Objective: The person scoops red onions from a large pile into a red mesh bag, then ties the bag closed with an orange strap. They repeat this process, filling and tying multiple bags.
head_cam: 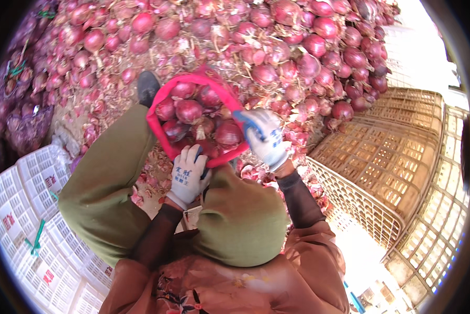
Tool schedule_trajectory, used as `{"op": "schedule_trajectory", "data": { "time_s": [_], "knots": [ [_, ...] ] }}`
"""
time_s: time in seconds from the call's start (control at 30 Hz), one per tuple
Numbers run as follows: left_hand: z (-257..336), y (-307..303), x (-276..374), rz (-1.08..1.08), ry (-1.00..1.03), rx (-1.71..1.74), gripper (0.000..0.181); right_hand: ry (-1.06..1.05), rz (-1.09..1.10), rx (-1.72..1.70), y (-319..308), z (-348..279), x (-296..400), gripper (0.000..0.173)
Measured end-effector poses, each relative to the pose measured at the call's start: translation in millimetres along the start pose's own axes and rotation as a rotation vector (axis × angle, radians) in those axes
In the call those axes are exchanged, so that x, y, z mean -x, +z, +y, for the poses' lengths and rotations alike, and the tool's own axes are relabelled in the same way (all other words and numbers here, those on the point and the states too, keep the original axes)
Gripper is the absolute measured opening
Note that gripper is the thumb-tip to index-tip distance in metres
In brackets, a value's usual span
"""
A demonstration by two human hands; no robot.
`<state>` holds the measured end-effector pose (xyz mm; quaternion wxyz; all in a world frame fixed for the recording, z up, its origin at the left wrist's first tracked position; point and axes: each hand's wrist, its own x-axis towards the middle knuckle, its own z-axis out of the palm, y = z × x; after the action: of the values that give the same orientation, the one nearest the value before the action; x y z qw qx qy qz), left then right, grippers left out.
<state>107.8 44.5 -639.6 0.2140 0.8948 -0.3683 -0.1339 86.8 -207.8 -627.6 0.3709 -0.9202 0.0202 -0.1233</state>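
Between my knees is a pink bag (pixel 159 135), its thick rim spread into a wide ring. Several red onions (pixel 189 111) fill the inside that I can see. My left hand (pixel 188 174), in a white knit glove with a blue palm, grips the near edge of the rim. On the right side of the ring, my right hand (pixel 263 137) wears a matching glove and has its fingers closed over the rim. The bag's underside is hidden from this angle.
A broad heap of red onions (pixel 286 51) covers the ground ahead, among loose dry skins. Filled purple mesh sacks (pixel 29 121) stand at left. White plastic crates (pixel 46 219) sit at lower left, tan slatted crates (pixel 380 157) at right. My dark shoe (pixel 147 87) is beside the bag.
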Motion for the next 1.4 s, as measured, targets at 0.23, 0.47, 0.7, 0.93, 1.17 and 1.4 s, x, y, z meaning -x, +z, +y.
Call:
{"op": "schedule_trajectory", "data": {
  "time_s": [0.23,0.47,0.7,0.93,1.17,1.4],
  "knots": [
    [11.7,13.2,-12.3,-0.073,0.088,-0.080,0.040,1.128,0.198,0.184,-102.8,217.2,56.8,0.060],
    [23.0,21.4,-19.6,-0.118,0.150,-0.129,0.034,1.100,0.200,0.114,-71.4,279.1,68.5,0.085],
    [23.1,20.2,-16.6,-0.120,0.092,-0.098,0.045,0.853,0.460,-1.520,-79.3,149.1,75.7,0.057],
    [6.6,-3.5,9.4,0.511,-0.410,0.570,0.046,0.694,0.086,-1.179,-11.7,-1.1,1.1,0.042],
    [-63.1,47.1,2.7,0.545,-0.961,1.630,0.021,0.241,-0.479,-0.238,85.3,-39.4,-29.7,0.059],
    [-33.6,-21.9,7.0,0.503,-0.626,0.824,0.017,0.101,-0.668,-0.062,100.8,-45.9,-4.8,0.060]
  ]
}}
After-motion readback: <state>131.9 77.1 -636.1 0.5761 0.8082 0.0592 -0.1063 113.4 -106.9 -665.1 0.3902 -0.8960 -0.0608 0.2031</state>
